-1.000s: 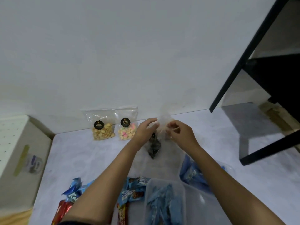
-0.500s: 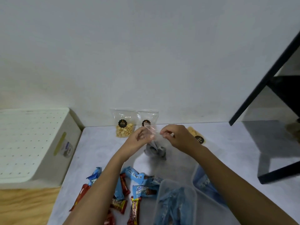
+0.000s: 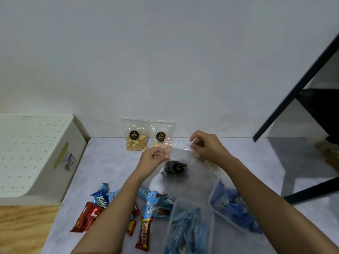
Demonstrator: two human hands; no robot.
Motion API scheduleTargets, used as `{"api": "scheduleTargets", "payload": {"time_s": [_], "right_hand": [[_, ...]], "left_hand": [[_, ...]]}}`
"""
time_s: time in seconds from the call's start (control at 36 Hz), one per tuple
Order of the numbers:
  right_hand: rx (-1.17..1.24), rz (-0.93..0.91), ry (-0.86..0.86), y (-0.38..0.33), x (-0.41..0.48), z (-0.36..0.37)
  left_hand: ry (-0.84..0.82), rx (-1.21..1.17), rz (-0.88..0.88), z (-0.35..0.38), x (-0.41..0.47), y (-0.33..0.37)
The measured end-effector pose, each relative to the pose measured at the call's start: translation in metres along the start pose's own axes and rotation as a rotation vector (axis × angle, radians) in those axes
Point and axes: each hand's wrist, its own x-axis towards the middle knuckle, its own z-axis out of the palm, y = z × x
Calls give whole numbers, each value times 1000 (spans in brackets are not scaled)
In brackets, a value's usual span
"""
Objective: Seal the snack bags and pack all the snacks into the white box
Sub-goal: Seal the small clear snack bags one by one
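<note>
Two hands stretch the top edge of a clear snack bag (image 3: 176, 168) at centre frame: left hand (image 3: 153, 158) pinching its left corner with curled fingers, right hand (image 3: 207, 145) pinching its right. Its dark contents sag at the bottom; the white box (image 3: 36, 153) stands at far left.

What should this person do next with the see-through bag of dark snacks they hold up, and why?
The left hand and right hand each pinch one end of the clear bag, its top edge stretched between them, dark snacks hanging below. So the next move is probably to slide one pinch along the top strip to press it shut. Whether it is already sealed cannot be told.
</note>
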Motion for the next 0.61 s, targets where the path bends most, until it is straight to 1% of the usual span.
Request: {"api": "scheduleTargets", "payload": {"time_s": [0.11,0.19,0.25,0.33,0.44,0.53,0.61], "right_hand": [[124,107,89,10,-3,1],[233,131,66,12,-4,-2],[283,108,40,12,-3,-6],[274,70,49,8,0,-12],[294,63,116,7,2,-13],[296,155,137,14,4,-12],[252,250,109,22,5,-12]], "left_hand": [[52,-86,57,1,1,9],[84,-156,81,5,3,19],[68,-202,78,7,5,25],[39,-234,76,9,6,28],[25,-264,49,12,5,23],[14,-247,37,16,2,22],[34,-226,55,20,2,22]]}}
